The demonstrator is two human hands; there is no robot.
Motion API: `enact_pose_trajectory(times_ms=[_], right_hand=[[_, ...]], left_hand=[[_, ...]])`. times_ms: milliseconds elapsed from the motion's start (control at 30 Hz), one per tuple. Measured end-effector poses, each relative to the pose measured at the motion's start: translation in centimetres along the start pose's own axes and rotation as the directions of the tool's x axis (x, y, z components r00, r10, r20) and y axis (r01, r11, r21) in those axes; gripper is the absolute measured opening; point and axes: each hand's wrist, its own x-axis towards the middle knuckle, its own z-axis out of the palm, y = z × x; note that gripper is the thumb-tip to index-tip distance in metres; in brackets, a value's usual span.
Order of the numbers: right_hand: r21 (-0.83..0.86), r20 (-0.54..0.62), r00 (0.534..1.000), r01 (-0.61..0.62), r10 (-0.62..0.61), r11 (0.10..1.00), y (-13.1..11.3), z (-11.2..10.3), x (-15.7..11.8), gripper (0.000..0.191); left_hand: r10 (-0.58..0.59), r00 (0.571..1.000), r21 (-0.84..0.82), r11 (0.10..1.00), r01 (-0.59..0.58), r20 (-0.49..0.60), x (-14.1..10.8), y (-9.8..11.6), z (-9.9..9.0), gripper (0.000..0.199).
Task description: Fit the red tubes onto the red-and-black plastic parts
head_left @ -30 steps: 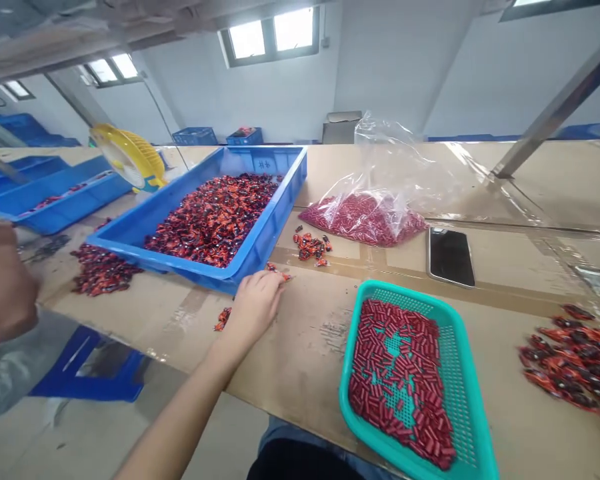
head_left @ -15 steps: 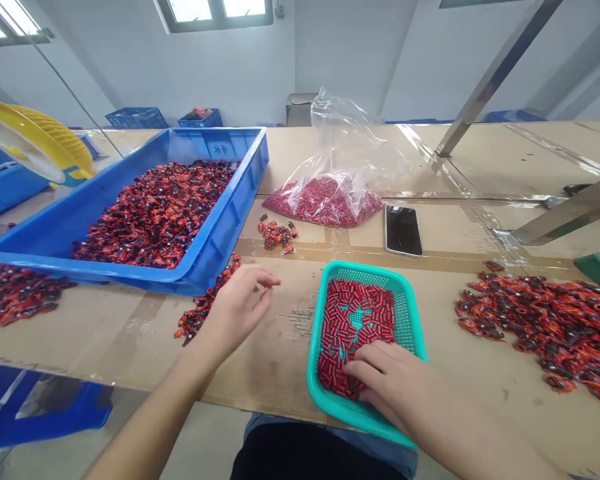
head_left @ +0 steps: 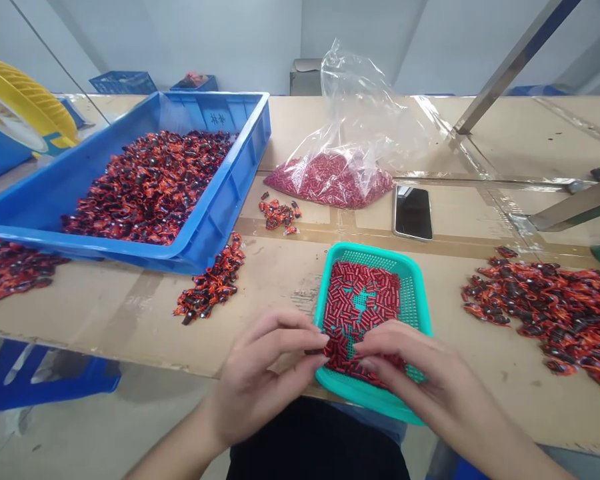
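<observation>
My left hand (head_left: 263, 373) is at the near left rim of a green mesh basket (head_left: 419, 300), thumb and fingers pinching a small dark piece (head_left: 314, 351). Across from it, over the basket, my right hand (head_left: 430, 370) has thumb and forefinger together on what looks like a small red tube (head_left: 359, 357), mostly hidden by the fingertips. Many short red tubes (head_left: 345, 293) lie in the basket. Left of it, a small heap of orange-and-black parts (head_left: 213, 283) rests on the cardboard-covered table (head_left: 275, 280).
A large blue crate (head_left: 225, 180) holds many orange-and-black parts. Behind the basket are a clear bag of red tubes (head_left: 330, 177), a few loose parts (head_left: 279, 213) and a phone (head_left: 413, 212). Another parts heap (head_left: 550, 300) spreads at right. A yellow fan (head_left: 30, 100) stands at left.
My left hand has moved from beside the small heap, right and toward me, to the basket. My right hand has lifted from among the tubes, and the fingertips now face each other.
</observation>
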Motion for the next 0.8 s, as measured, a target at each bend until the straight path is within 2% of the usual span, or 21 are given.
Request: enact_pose_trajectory(times_ms=[100,167,300,500,600,667,767,800], right_hand=[[0.078,-0.11,0.993,0.047,-0.038,0.996,-1.8,0.2,0.2,0.014],[0.057,-0.169,0.981,0.104,-0.093,0.993,-2.8,0.4,0.6,0.01],[-0.036,-0.192,0.969,0.153,-0.157,0.988,-3.9,0.7,1.1,0.004],[-0.19,-0.195,0.955,0.188,-0.225,0.964,-4.5,1.3,0.7,0.007],[-0.255,-0.185,0.959,0.164,-0.215,0.953,-4.6,1.4,0.5,0.008],[-0.258,-0.173,0.965,0.151,-0.199,0.954,-4.5,1.2,0.4,0.011],[-0.162,-0.139,0.985,0.079,-0.102,0.984,-4.0,0.6,0.3,0.004],[-0.12,-0.109,0.992,0.046,-0.06,0.992,-3.8,0.3,0.2,0.008]], left_hand=[[0.02,1.0,-0.062,0.998,-0.021,-0.007,-0.4,0.5,0.7,0.032],[0.031,1.0,-0.14,0.99,-0.03,0.004,-0.4,0.8,1.1,0.033],[0.025,0.999,-0.197,0.98,-0.02,0.024,0.0,1.4,1.3,0.024],[0.053,0.997,-0.097,0.994,-0.048,0.05,0.3,2.1,1.2,0.035],[0.044,0.998,0.049,0.998,-0.046,0.041,0.0,2.1,1.4,0.023],[0.041,0.999,0.128,0.991,-0.042,0.008,-0.5,2.4,1.9,0.012],[0.029,0.989,0.149,0.989,-0.007,-0.142,-1.9,3.5,3.3,0.013],[0.016,0.981,0.15,0.989,0.013,-0.193,-2.4,3.9,3.8,0.013]])
